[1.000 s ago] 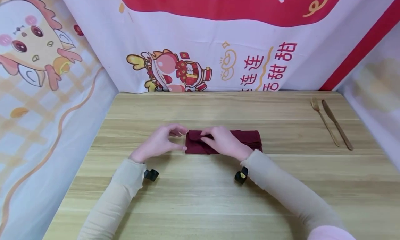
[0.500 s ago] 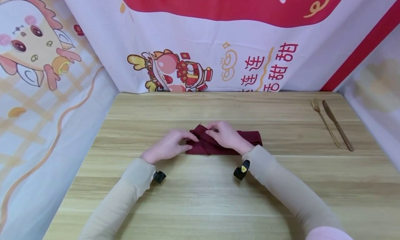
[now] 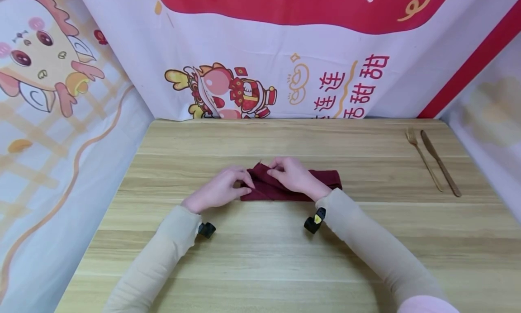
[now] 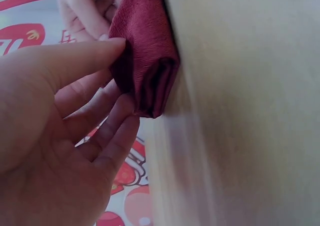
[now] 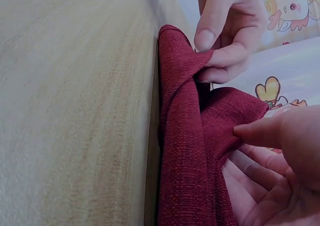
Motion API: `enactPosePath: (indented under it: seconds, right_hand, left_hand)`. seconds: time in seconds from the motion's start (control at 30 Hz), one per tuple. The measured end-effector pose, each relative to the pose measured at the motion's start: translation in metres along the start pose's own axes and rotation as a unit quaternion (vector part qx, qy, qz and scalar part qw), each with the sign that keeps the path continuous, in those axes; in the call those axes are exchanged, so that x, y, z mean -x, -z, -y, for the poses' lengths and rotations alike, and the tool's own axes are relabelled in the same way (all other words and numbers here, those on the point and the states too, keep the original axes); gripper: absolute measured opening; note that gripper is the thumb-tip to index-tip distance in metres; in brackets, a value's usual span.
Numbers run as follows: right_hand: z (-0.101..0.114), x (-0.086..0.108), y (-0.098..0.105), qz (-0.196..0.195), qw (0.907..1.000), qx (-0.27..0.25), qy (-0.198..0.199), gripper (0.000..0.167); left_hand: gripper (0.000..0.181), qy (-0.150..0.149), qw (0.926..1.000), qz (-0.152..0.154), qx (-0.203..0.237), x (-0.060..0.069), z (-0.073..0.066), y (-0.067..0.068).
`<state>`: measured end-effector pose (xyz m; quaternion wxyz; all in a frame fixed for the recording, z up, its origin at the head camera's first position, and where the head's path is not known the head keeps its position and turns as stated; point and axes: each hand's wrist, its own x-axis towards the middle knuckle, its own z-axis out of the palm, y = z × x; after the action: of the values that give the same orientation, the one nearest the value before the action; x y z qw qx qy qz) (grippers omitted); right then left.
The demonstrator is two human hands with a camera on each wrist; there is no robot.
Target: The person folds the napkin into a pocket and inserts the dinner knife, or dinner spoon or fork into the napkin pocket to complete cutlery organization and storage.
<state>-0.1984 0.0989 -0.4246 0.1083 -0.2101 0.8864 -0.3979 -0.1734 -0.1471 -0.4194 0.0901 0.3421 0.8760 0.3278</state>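
Note:
A burgundy cloth napkin point(image 3: 266, 186), folded into a long narrow strip, lies crosswise on the wooden table point(image 3: 260, 258). At its left end my left hand point(image 3: 221, 187) pinches a small fold between thumb and fingers, plain in the right wrist view. Farther right, my right hand point(image 3: 294, 176) holds up a flap, its thumb on top and the other fingers behind. This lifted flap point(image 5: 232, 116) rises to a point in the right wrist view. Stacked layers show at the end of the napkin point(image 4: 147, 40) in the left wrist view. The right hand covers part of the strip in the head view.
A gold fork point(image 3: 424, 161) and a gold knife point(image 3: 438, 161) lie side by side at the table's far right. A printed white and red cloth point(image 3: 260, 37) hangs along the back edge, with more printed cloth point(image 3: 73, 136) at the left.
My left hand has moved right onto the napkin's end and now pinches a fold. The right hand has lifted a flap into a point. Over the last half second both have barely moved.

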Motion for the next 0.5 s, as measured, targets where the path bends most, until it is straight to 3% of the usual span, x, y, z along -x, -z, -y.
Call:
enactPosePath:
  seconds: [0.2, 0.5]
  right_hand:
    - [-0.0011, 0.0023, 0.0004, 0.001, 0.9998, 0.007, 0.020, 0.017]
    - [0.0060, 0.0044, 0.0035, 0.062, 0.9965, 0.024, 0.051, 0.027]
  left_hand:
    - [0.008, 0.018, 0.9997, -0.003, 0.018, 0.0039, 0.0014, 0.0042]
    - [0.010, 0.014, 0.9982, -0.020, 0.054, 0.0048, 0.0016, 0.0051]
